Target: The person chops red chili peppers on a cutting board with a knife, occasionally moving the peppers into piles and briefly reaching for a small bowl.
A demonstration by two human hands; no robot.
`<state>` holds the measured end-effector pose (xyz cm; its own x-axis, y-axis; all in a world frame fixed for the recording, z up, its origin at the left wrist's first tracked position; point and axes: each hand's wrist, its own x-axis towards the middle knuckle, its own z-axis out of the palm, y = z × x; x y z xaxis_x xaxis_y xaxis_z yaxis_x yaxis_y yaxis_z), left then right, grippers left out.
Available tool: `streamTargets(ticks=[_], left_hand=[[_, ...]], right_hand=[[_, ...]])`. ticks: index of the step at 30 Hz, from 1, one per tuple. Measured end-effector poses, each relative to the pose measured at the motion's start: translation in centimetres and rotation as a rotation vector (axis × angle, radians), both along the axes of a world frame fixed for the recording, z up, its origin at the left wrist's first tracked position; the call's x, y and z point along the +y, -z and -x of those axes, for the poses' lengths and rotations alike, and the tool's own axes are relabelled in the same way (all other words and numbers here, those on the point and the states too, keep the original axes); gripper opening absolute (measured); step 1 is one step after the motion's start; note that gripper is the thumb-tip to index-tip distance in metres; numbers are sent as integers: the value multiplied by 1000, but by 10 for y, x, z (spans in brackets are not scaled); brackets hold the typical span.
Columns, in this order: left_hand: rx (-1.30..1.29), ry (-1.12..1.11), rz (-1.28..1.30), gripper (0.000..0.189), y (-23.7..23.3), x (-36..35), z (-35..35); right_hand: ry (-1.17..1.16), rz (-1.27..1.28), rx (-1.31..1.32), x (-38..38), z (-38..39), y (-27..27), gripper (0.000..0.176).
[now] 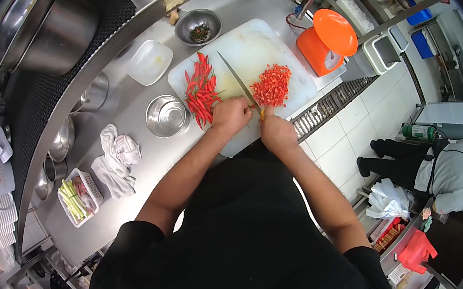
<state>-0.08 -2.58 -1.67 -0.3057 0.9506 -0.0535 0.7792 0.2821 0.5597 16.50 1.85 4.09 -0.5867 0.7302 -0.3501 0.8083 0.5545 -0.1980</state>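
My right hand (279, 134) is closed round the yellow handle of a kitchen knife (237, 76), whose long blade lies diagonally across a white cutting board (252, 33). Close beside the blade, my left hand (232, 115) has its fingers curled on the board, with a bit of red chili (252, 107) showing at the fingertips. Most of that chili is hidden. Whole red chilies (202, 89) lie in a pile left of the blade. Chopped red chili (272, 85) forms a heap on its other side.
An orange scale (321, 50) stands beyond the board. Around the board's left are a metal bowl with dark contents (198, 27), a white dish (150, 62), a steel bowl (167, 116), a cloth (117, 160) and a white basket (80, 198). A co-worker (451, 173) stands at right.
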Motion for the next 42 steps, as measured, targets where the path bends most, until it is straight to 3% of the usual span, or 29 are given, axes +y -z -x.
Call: streamTargets(ticks=[7, 14, 19, 26, 31, 35, 42], left_hand=[[13, 20, 1, 17, -1, 1, 3], [-16, 6, 64, 17, -2, 2, 4], [20, 24, 3, 17, 4, 1, 4], [-12, 21, 56, 16, -1, -1, 4], [-25, 38, 46, 18, 0, 1, 5], [-46, 29, 92, 17, -5, 1, 3], [-46, 26, 84, 15, -6, 1, 5]], right_hand=[[-41, 10, -4, 7, 1, -23, 27], [-11, 32, -14, 4, 4, -2, 26], [-38, 52, -30, 5, 2, -28, 27], [-18, 38, 15, 2, 1, 6, 23], [-56, 30, -36, 2, 4, -17, 22], [-10, 18, -10, -1, 3, 10, 22], [-35, 35, 29, 5, 3, -11, 26]])
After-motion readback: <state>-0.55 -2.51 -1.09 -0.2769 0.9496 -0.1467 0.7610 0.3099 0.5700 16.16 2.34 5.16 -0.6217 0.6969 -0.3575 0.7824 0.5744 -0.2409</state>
